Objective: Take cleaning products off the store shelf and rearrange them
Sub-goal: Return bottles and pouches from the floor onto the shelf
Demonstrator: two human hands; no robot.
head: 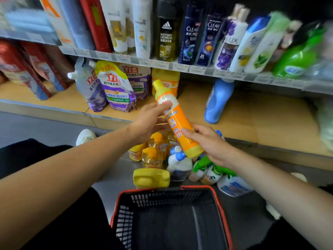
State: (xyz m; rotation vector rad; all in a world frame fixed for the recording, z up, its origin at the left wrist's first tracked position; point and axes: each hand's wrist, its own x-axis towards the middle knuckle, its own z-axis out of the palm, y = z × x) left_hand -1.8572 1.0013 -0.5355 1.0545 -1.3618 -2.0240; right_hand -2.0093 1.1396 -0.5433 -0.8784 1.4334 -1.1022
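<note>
Two hands [147,121] [210,143] grip orange bottle [177,120] beyond basket [124,212].

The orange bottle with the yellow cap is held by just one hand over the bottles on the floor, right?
Not quite. The head view shows both hands holding the orange bottle: the left hand near its top, the right hand near its bottom. It does have a yellow cap and is over the bottles on the floor.
</note>
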